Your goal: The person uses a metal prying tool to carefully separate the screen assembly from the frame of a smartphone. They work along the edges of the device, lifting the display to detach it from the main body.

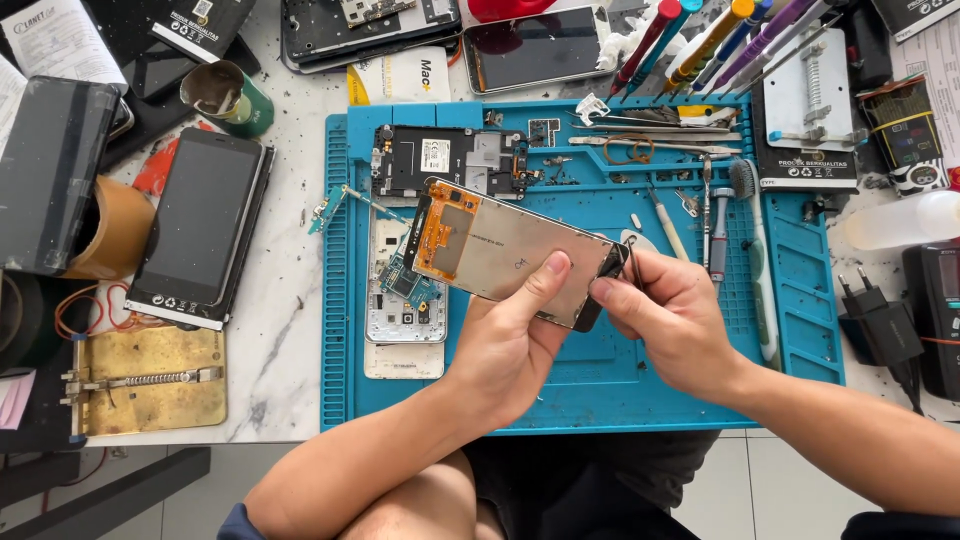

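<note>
While the left hand (510,345) grips one screen panel (505,250), the right hand (665,320) pinches its end above one blue mat (800,300)

Your left hand (510,345) holds a phone display panel (505,250), its silver back up with an orange flex at its left end; your right hand (670,315) pinches its dark right end. A dark-screened phone (195,215) lies left of the blue mat (600,375). Another dark screen (530,45) lies beyond the mat's far edge. A black label card (805,170) sits at the mat's right corner.
</note>
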